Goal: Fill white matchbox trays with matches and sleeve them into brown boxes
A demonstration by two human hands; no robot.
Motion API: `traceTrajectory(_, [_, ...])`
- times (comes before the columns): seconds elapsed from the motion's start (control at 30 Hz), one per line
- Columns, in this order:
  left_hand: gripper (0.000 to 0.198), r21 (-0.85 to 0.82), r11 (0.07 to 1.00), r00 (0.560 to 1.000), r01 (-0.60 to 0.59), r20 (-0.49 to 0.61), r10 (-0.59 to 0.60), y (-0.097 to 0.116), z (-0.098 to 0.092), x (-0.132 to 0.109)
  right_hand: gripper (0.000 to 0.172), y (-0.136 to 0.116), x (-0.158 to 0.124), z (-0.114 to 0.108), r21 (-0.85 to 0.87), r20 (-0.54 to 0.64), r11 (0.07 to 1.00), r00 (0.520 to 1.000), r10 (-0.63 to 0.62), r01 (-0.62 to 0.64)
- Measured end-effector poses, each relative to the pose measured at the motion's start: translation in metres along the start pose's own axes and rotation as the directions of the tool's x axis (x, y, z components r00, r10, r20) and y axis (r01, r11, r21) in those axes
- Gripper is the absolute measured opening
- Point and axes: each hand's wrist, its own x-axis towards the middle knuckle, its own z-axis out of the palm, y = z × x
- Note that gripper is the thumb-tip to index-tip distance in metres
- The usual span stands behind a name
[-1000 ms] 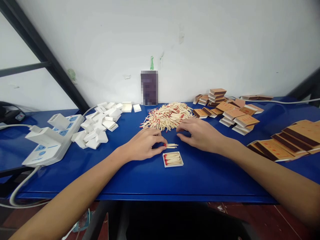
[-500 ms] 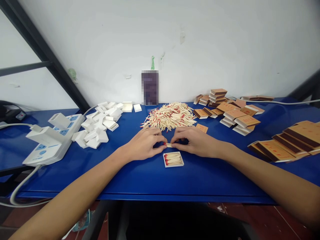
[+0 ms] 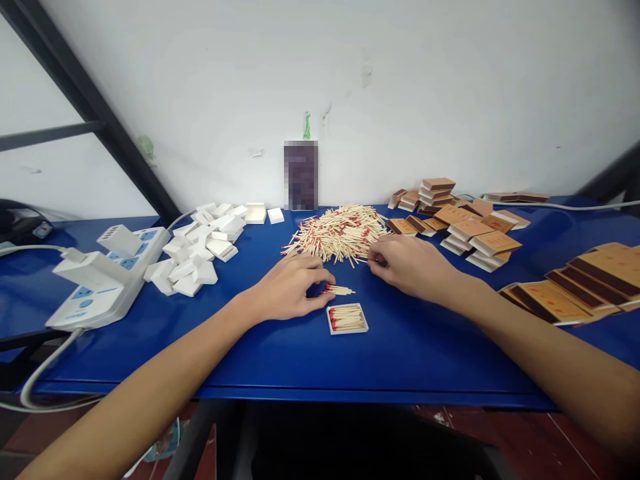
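My left hand [image 3: 295,287] pinches several matches [image 3: 342,291] by their red heads between thumb and fingers, with the pale sticks pointing right. Just in front of them lies a white matchbox tray [image 3: 349,331], holding a layer of matches with their heads to the left. My right hand [image 3: 407,265] is at the right front edge of a big heap of loose matches [image 3: 345,230]. Its thumb and fingertips are closed on the end of a match [image 3: 361,259] there; the fingers partly hide it.
Empty white trays [image 3: 200,243] are heaped at the left, beside a white power strip [image 3: 145,257] with plugs and cables. Orange-brown matchbox sleeves [image 3: 470,230] lie stacked at the right, with more sleeves [image 3: 590,280] nearer. A dark pixelated panel [image 3: 301,175] stands against the wall.
My right hand has let go of the small bunch of matches and moved right and back to the heap. My left hand stays in place with the bunch.
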Motion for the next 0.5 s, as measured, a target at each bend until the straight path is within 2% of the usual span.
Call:
traceTrajectory(0.17, [0.024,0.012,1.000,1.000,0.020,0.006,-0.020,0.001,-0.004,-0.002,0.014,-0.003,-0.001,-0.002,0.023,-0.071,0.998,0.995,-0.063,0.065])
traceTrajectory(0.3, [0.022,0.020,1.000,1.000,0.013,0.007,-0.013,0.001,-0.004,-0.002,0.007,-0.011,-0.002,-0.007,0.256,-0.158,0.962,0.986,-0.051,0.091])
traceTrajectory(0.43, [0.021,0.036,0.999,1.000,0.015,0.005,-0.015,0.000,-0.003,-0.001,0.019,-0.020,-0.002,-0.006,0.423,-0.207,0.883,0.970,-0.126,0.205])
traceTrajectory(0.5, [0.022,0.045,0.999,1.000,0.020,0.013,-0.021,0.000,-0.003,0.000,0.021,-0.023,-0.002,-0.004,0.470,-0.199,0.860,0.974,-0.113,0.196])
